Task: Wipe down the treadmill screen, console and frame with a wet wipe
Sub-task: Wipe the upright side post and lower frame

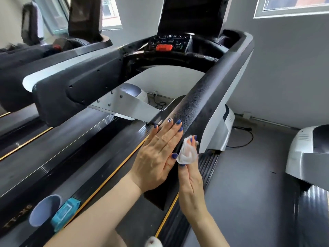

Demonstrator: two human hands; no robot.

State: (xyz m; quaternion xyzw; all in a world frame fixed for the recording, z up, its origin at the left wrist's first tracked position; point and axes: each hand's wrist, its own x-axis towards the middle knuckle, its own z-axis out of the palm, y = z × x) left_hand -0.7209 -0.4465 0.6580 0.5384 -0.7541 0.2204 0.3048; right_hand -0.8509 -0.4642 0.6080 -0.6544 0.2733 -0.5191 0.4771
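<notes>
Nearby, a blue wipe packet (65, 213) lies on the belt; the flat left hand (158, 154) presses the black textured handrail (201, 104) while the right hand (191, 179) pinches a crumpled white wet wipe (187, 151) against it.

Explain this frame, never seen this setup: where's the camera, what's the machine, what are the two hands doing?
There is one picture, taken by a wide-angle camera worn on the person's head, looking forward and down, so the edges bend. The machine is a treadmill: dark screen at top, button console with a red stop button below it, and a long black right handrail running toward the camera. The left hand lies flat with straight fingers on the inner side of the handrail. The right hand grips a crumpled white wet wipe against the rail's outer side. On the belt side rail at lower left lie a pale cylinder and a teal packet.
</notes>
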